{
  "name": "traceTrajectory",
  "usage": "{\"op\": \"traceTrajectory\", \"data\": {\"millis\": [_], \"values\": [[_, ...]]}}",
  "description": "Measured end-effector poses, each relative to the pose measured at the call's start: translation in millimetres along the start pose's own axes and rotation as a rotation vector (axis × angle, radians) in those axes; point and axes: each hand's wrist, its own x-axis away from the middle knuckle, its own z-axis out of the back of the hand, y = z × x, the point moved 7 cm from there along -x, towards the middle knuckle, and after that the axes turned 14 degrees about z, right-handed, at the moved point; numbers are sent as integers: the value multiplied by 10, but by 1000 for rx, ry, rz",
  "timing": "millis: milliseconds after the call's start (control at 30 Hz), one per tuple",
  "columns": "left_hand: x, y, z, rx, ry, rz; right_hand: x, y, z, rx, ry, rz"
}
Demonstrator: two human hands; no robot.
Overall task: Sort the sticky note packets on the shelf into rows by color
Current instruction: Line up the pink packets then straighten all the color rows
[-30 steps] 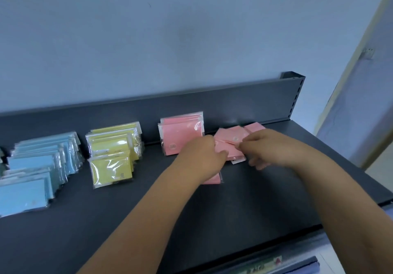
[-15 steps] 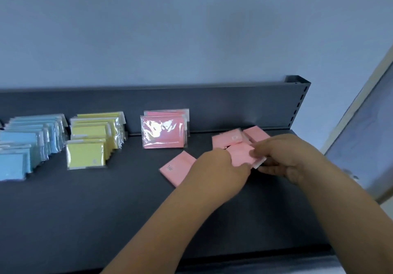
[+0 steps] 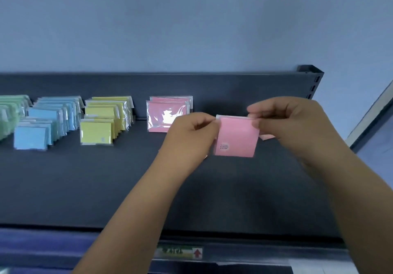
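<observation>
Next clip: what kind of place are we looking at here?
Probably a stationery shop or stockroom aisle. A dark metal shelf with a slotted upright carries wrapped sticky note packets sorted into colour rows, and a label with a red arrow sits on its front edge.

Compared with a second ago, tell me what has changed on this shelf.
The left hand and right hand lifted one pink packet up from the shelf. They now pinch its top corners and hold it upright. The standing pink row, yellow row and blue row stayed as they were.
</observation>
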Motion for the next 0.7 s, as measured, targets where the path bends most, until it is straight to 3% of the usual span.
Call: {"op": "traceTrajectory", "data": {"millis": [167, 333, 700], "values": [[85, -84, 155, 117, 56, -40, 14, -82, -144, -41, 61, 37], [74, -191, 265, 352, 31, 49, 17, 10, -250, -136, 102, -116], [-222, 54, 873, 183, 148, -100, -297, -273, -677, -94, 165, -96]]}}
